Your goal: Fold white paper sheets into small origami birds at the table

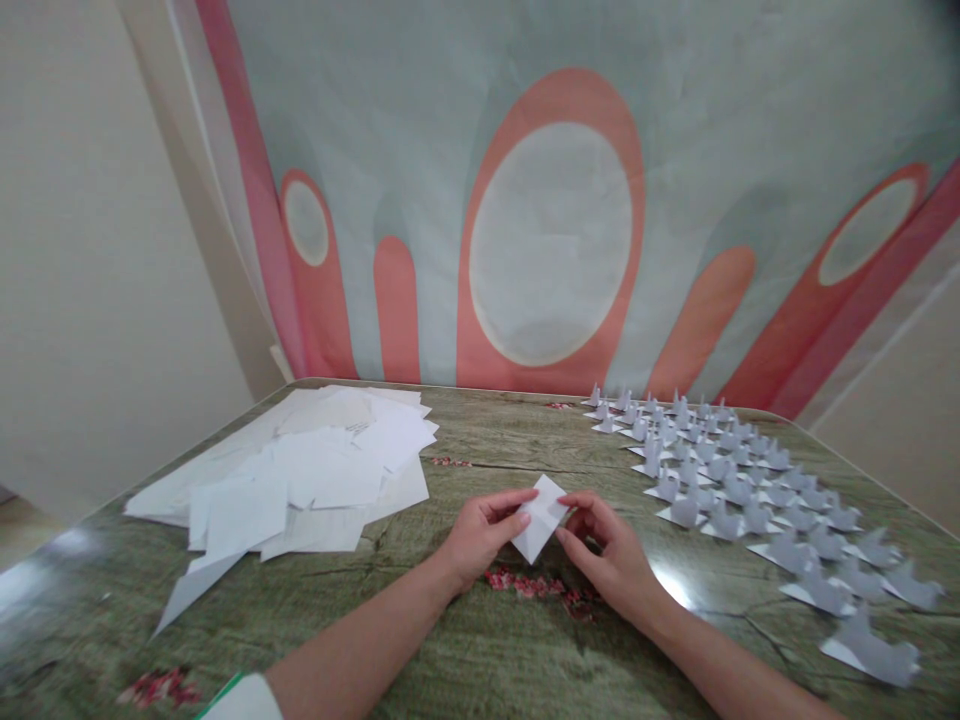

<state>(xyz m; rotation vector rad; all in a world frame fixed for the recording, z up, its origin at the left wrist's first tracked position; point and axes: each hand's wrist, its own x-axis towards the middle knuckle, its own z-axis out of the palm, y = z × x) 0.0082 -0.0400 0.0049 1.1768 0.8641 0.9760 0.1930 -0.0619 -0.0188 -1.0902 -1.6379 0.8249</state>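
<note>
Workpiece: small folded paper point(541, 520), white, plain, diamond-shaped — one corner points up and away, the opposite one down toward the wearer. Edges look straight; fold lines and slight shade differences show on the face, but the blur hides the layer count. It's held in front of the wearer, near mid-table; can't tell whether it touches the tabletop.

Left hand point(480, 532): closed in a pinch on the paper's left side, thumb on the near face, index along the upper left edge. Right hand point(611, 558): index at the right corner, thumb lower by the lower right edge, a gap between the two tips — can't tell if it actually grips.

Under both: table point(420, 640), greenish wood-grain top with red flower prints point(534, 585), one patch just below the paper. Left: loose pile of white sheets point(330, 470), overlapping at odd angles. Right: many folded paper birds point(740, 488), white, in loose rows running from the far edge to the near right. Behind the table: grey-green backdrop point(705, 100) with coral shapes and pale ovals.
</note>
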